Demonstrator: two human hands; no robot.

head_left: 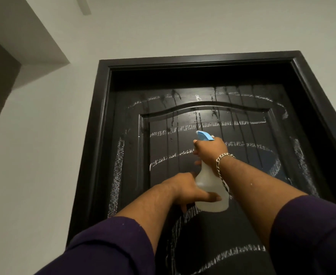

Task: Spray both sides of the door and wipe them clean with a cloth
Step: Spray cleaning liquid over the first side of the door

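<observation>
A black panelled door (163, 147) fills the view, shut in its black frame (101, 135). White chalk scribbles cover it and wet drips run down from its top. A translucent spray bottle (209, 187) with a blue nozzle (205, 135) is held up close to the door's upper panel, nozzle aimed at the door. My right hand (210, 151) grips the bottle's neck at the trigger. My left hand (189, 191) cups the lower part of the bottle. No cloth is in view.
White wall (50, 145) lies left of the door and above it. A ceiling step (34, 46) juts out at the upper left. A silver chain bracelet (222, 165) hangs from my right wrist.
</observation>
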